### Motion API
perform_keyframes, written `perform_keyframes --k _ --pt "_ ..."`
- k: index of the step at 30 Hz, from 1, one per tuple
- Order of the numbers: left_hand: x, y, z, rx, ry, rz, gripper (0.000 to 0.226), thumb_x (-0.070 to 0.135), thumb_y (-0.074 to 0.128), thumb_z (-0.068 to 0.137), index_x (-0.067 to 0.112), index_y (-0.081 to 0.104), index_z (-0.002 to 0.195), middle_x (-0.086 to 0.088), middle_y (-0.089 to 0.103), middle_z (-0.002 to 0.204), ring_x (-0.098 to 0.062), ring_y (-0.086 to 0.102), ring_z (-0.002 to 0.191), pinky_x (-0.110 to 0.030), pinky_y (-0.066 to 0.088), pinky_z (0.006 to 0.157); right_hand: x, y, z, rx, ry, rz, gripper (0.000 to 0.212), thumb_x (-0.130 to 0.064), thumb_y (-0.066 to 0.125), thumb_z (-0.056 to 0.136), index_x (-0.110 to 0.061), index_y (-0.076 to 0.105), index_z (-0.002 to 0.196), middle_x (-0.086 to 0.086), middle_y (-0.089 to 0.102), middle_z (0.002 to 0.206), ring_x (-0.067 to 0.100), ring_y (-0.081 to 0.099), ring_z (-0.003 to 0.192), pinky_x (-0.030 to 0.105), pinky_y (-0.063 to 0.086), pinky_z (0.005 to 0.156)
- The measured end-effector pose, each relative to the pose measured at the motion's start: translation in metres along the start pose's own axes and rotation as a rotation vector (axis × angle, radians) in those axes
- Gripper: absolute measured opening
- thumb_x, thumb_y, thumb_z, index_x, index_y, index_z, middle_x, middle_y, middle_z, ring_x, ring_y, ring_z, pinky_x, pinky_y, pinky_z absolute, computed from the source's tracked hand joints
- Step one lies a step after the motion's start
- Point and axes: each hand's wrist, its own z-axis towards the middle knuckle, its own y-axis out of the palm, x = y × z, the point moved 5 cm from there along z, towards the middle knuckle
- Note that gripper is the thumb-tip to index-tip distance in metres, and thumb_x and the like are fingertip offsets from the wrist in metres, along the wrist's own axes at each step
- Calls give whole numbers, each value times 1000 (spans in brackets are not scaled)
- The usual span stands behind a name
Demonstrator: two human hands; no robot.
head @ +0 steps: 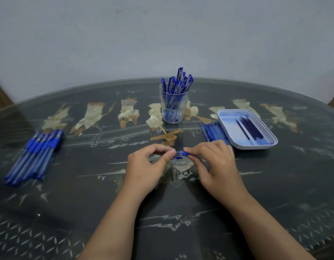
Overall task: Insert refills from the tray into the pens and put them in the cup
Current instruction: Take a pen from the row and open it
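At the table's middle, my left hand [145, 166] and my right hand [211, 162] both pinch one blue pen [180, 152] that lies sideways between them. Most of the pen is hidden by fingers; a short blue stretch shows in the gap. A clear cup [173, 106] stands behind, holding several capped blue pens. To the right, a white tray [235, 136] contains several dark blue refills [251, 128]. A row of pale blue refills [214, 131] lies on the table just left of the tray.
A bunch of blue pens [35, 154] lies on the far left of the dark glass-topped table [106, 203]. The table's curved far edge meets a grey wall. Worn pale patches run across the table behind the cup.
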Motion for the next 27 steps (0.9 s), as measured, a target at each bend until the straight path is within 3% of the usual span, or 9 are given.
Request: perform_keyframes --k 8,13,16,18,21,24,27 --pt "-2 -3 1 3 -32 -114 13 18 79 80 27 75 88 11 75 86 -2 68 90 -26 50 89 1 -1 0 -2 11 11 13 -23 62 91 -26 70 101 -18 64 93 13 50 84 34 38 76" --pt "-4 0 0 1 -45 -76 6 28 74 84 28 73 78 11 73 77 -1 67 82 -22 48 82 1 0 0 -8 10 3 20 -21 62 91 -29 70 108 -18 63 95 14 49 85 37 39 77" --pt "-2 1 0 -7 -39 -31 15 34 68 88 26 71 75 13 72 73 2 65 78 -11 43 75 -1 2 0 -71 -6 -54 50 -11 56 88 -42 60 128 -15 58 96 16 46 84 35 36 76" --pt "0 1 0 -8 -31 -13 18 36 66 89 26 71 75 13 71 71 3 64 76 -6 41 72 -2 3 -1 -106 -19 -109 65 -6 45 83 -48 54 131 -12 56 98 17 45 84 33 33 76" --pt "1 0 0 5 -43 -17 20 35 65 90 23 72 75 12 71 70 6 63 73 -4 40 68 0 3 -1 -119 2 -120 65 -9 37 79 -48 58 126 -9 55 99 18 44 85 34 33 76" --pt "1 0 -1 16 -80 -37 19 35 65 90 23 72 77 13 72 71 6 63 74 -3 40 67 1 4 -1 -114 16 -121 61 -9 42 81 -46 60 125 -10 54 99 16 43 86 36 35 75" --pt "-3 -2 1 52 -91 -66 9 31 68 89 26 72 81 15 73 76 2 66 79 -14 46 76 2 3 -1 -100 22 -118 61 -5 49 80 -46 61 124 -10 55 99 15 44 86 36 35 75"
